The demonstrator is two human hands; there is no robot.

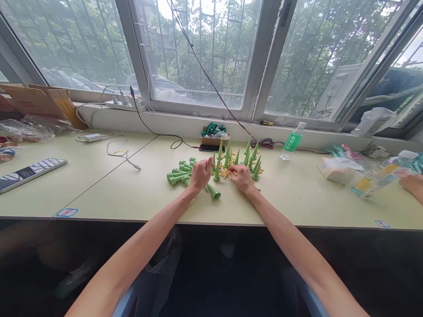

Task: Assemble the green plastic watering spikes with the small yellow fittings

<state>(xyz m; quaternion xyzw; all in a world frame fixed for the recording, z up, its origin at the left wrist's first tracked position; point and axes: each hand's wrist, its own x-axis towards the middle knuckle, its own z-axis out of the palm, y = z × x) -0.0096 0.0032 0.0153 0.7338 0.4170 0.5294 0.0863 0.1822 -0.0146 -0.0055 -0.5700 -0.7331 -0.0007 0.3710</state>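
My left hand (200,175) is closed in a fist above the table, thumb side up; what it holds, if anything, is hidden. Beside it on the left lies a pile of green flared plastic tubes (178,175), and one green tube (214,192) points toward me just below the fist. My right hand (242,177) bends its fingers together at a heap of small yellow plastic pieces (225,173); whether a piece is between the fingertips is too small to tell. Pointed green cones (256,171) stand upright behind and around the heap.
A small box with dark green wrapping (214,131) and a black phone (207,148) lie behind the cones. To the right are a green-labelled bottle (292,143), a tissue pack (340,170) and another person's hand (412,184). A white cable (127,156) and a patterned flat case (31,174) are left.
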